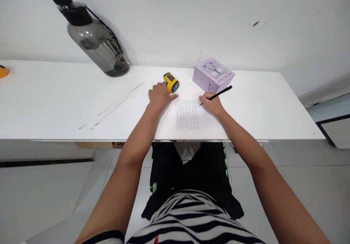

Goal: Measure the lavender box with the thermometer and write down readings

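A sheet of paper [188, 114] covered in rows of small handwriting lies on the white table near its front edge. My right hand [212, 103] is closed round a black pen [220, 93], its tip at the paper's upper right edge. At the upper left of the sheet rests my left hand [160, 97], thumb stretched toward the paper and fingers slightly bent on the table. Right beside those fingers is a small yellow and black device [171, 82]; whether they touch it I cannot tell. The writing is too small to read.
A lilac printed box [213, 74] stands just behind my right hand. Farther left, a grey see-through water bottle [95, 42] with a black lid stands by the wall. Part of an orange-yellow object [3, 71] shows at the far left. The table's front edge [82, 139] runs below my forearms.
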The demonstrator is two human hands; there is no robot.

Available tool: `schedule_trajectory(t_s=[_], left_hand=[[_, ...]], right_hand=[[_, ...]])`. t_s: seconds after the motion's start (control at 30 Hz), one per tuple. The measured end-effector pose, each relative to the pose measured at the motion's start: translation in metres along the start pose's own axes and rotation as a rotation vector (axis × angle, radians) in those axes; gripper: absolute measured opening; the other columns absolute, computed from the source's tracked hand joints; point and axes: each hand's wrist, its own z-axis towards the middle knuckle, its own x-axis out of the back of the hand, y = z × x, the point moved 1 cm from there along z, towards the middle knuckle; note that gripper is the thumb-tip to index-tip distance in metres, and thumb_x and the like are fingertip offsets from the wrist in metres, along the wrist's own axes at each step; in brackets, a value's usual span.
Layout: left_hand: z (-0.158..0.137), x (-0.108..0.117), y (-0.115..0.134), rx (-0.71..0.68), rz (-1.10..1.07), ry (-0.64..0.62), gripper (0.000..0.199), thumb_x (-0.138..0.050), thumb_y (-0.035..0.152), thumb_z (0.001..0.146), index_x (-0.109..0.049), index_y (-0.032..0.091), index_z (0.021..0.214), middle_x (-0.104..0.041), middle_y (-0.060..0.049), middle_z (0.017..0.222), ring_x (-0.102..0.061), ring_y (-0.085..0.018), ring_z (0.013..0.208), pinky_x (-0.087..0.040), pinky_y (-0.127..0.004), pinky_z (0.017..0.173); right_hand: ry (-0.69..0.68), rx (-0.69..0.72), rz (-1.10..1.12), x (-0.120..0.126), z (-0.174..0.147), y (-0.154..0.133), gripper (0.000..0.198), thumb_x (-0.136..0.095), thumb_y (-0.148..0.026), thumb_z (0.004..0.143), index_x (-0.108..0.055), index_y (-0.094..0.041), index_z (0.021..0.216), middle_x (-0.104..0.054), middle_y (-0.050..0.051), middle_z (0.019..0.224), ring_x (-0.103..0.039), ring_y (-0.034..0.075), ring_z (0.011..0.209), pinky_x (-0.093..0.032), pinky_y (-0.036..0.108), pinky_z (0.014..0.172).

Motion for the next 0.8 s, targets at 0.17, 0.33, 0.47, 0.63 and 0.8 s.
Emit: schedule_trajectory(t_s=[0.17, 0.33, 0.47, 0.63, 0.8], left_hand=[[0.001, 0.001, -0.004, 0.044, 0.028, 0.053, 0.067, -0.055, 0.066, 0.088, -0.055, 0.02, 0.136, -0.061, -0.018, 0.136, -0.052, -0.04, 0.127, -0.043, -0.05, 0.101], [0.004, -0.001, -0.007, 0.103, 0.063, 0.101, 0.073, -0.056, 0.072, 0.085, -0.055, 0.02, 0.135, -0.058, -0.02, 0.141, -0.047, -0.04, 0.133, -0.044, -0.046, 0.1], [0.005, -0.001, -0.007, 0.133, 0.031, 0.081, 0.076, -0.058, 0.073, 0.083, -0.051, 0.02, 0.138, -0.062, -0.02, 0.136, -0.052, -0.039, 0.128, -0.044, -0.046, 0.1], [0.006, -0.002, -0.009, 0.12, 0.029, 0.073, 0.074, -0.056, 0.072, 0.084, -0.053, 0.019, 0.136, -0.063, -0.02, 0.135, -0.052, -0.039, 0.129, -0.043, -0.046, 0.1], [0.006, -0.001, -0.009, 0.113, 0.053, 0.053, 0.071, -0.052, 0.074, 0.086, -0.059, 0.019, 0.131, -0.064, -0.019, 0.132, -0.053, -0.038, 0.127, -0.045, -0.046, 0.099]], right_hand=[[-0.096, -0.064, 0.266, 0.007, 0.006, 0.012, 0.049, -0.068, -0.068, 0.079, -0.061, -0.022, 0.067, -0.036, -0.009, 0.042, -0.03, 0.009, 0.044, -0.024, 0.027, 0.051], [-0.169, -0.028, 0.211, 0.0, -0.001, 0.004, 0.061, -0.057, -0.08, 0.082, -0.071, -0.02, 0.084, -0.043, -0.008, 0.045, -0.037, 0.011, 0.046, -0.03, 0.027, 0.054], [-0.013, 0.021, 0.046, -0.004, -0.009, -0.007, 0.049, -0.061, -0.069, 0.085, -0.07, -0.021, 0.078, -0.054, -0.004, 0.054, -0.051, 0.014, 0.058, -0.04, 0.03, 0.063], [0.011, 0.031, -0.13, -0.002, -0.014, -0.01, 0.037, -0.064, -0.059, 0.087, -0.07, -0.024, 0.075, -0.071, 0.0, 0.076, -0.065, 0.02, 0.077, -0.045, 0.032, 0.07], [-0.015, 0.168, -0.254, 0.001, -0.016, -0.013, 0.037, -0.057, -0.057, 0.092, -0.07, -0.025, 0.079, -0.074, 0.001, 0.083, -0.068, 0.021, 0.082, -0.047, 0.033, 0.077]])
